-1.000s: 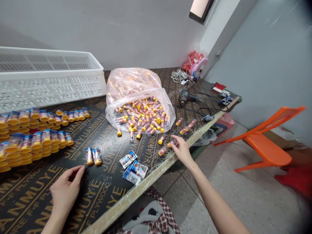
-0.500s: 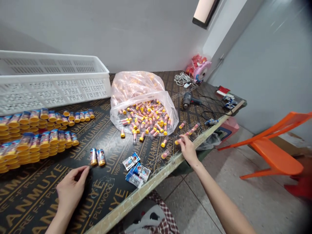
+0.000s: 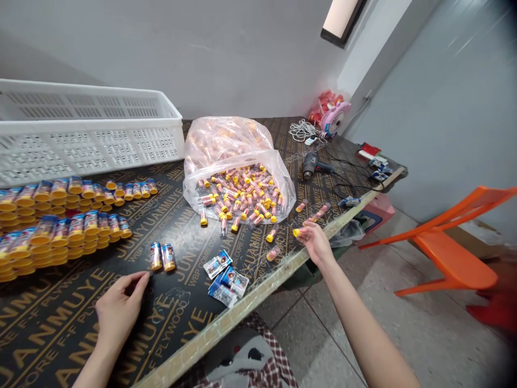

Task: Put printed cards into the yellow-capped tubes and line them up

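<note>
My right hand (image 3: 318,242), by the table's front edge, pinches a small clear tube with a yellow cap (image 3: 298,232). Its cap points left, and my fingers cover much of the tube. My left hand (image 3: 120,307) rests on the table with thumb and forefinger pressed together; whatever they hold, if anything, is too small to make out. Just beyond those fingertips are two tubes in blue printed sleeves (image 3: 162,256), side by side. Flat blue printed sleeves (image 3: 229,284) lie between my hands. Several loose yellow-capped tubes (image 3: 273,253) lie around my right hand.
An open plastic bag (image 3: 238,137) spills many yellow-capped tubes. Stacked sleeved tubes (image 3: 76,229) fill the left side, before a white crate (image 3: 92,145). A heat gun (image 3: 310,164) with its cable lies right of the bag. An orange chair (image 3: 452,253) stands beyond the table edge (image 3: 242,307).
My right hand has lifted the yellow-capped tube slightly and shifted a little right. My left hand keeps its pinch in nearly the same place. The camera view has moved slightly.
</note>
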`<state>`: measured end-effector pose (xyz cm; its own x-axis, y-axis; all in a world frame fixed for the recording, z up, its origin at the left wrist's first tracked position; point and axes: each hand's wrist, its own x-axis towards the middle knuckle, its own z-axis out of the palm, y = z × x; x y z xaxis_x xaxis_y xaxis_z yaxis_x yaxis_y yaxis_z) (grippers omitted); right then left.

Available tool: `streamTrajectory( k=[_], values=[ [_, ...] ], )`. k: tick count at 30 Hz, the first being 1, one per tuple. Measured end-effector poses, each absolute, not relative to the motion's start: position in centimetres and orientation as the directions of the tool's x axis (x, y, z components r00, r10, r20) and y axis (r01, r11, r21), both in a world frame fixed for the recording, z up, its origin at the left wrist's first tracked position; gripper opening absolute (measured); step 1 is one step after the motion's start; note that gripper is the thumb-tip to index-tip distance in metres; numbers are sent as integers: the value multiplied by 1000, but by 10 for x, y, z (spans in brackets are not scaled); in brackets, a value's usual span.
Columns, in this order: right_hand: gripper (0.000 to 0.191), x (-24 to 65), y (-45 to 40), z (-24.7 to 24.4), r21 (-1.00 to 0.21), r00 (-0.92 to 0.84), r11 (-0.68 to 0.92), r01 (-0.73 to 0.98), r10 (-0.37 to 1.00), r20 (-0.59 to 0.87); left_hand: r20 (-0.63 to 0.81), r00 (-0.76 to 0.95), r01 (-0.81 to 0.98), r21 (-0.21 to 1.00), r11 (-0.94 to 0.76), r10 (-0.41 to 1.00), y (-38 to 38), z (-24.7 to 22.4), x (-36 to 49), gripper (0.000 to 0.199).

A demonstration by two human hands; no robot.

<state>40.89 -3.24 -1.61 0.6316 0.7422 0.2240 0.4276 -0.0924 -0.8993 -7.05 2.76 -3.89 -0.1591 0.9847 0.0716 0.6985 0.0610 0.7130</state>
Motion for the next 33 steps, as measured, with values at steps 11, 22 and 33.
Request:
streamTrajectory(
  k=[11,22,33],
  values=[
    [27,452,-10,8,-632,584,-225,742,680,443,100,-177,679,733,48,979,32,-44,-71,37],
    [20,269,5,26,-462,44,220,859,868,495,227,-114,647,756,-101,967,28,-44,-66,35],
    [17,245,31,-14,-616,11,198,762,948,319,229,-80,621,773,-132,970,29,-44,-62,30]
  ],
)
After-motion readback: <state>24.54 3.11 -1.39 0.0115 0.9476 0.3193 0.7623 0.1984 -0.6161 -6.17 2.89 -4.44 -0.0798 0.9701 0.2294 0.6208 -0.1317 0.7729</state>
